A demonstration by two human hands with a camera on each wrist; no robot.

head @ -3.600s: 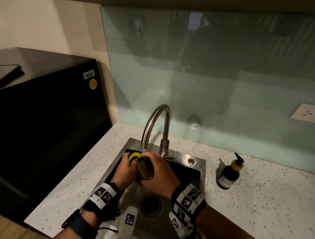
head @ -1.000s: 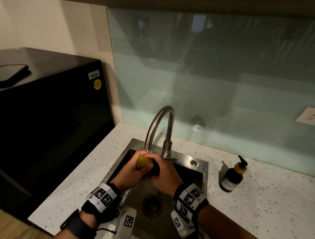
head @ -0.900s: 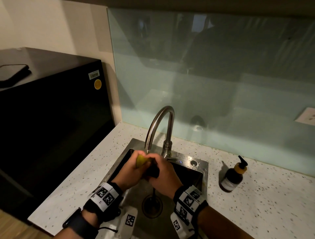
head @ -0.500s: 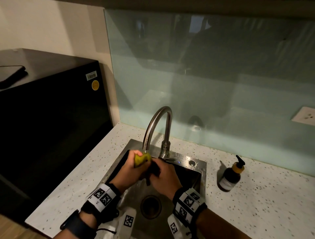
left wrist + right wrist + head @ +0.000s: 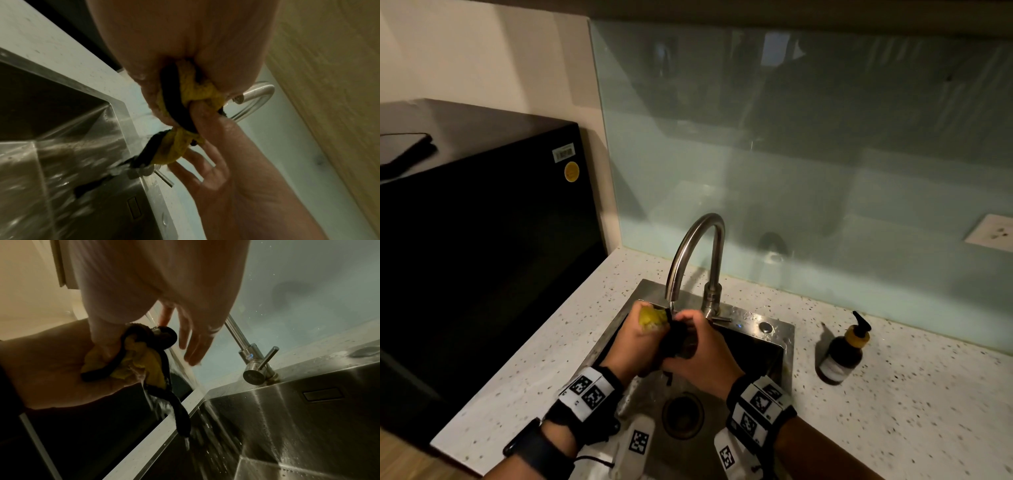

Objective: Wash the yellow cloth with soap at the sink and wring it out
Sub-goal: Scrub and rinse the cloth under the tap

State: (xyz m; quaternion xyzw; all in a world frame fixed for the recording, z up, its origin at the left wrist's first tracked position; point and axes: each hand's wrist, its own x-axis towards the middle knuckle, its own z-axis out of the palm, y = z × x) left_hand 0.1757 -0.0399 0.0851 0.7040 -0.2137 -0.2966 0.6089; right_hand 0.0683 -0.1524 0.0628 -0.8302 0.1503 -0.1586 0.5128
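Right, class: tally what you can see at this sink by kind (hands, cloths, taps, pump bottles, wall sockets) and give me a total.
Hands: 2, the left hand and the right hand
Cloths: 1, the yellow cloth
Taps: 1, the tap
Pump bottles: 1, the pump bottle
Wall sockets: 1, the wall socket
Total: 6

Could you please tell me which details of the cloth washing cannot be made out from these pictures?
- Most of the yellow cloth in the head view: bunched inside the left hand and right hand.
- The soap bottle label: too small and dim.
- Suds on the cloth: unclear, low light and blur in both wrist views.
- The sink front edge: cut off by the frame.
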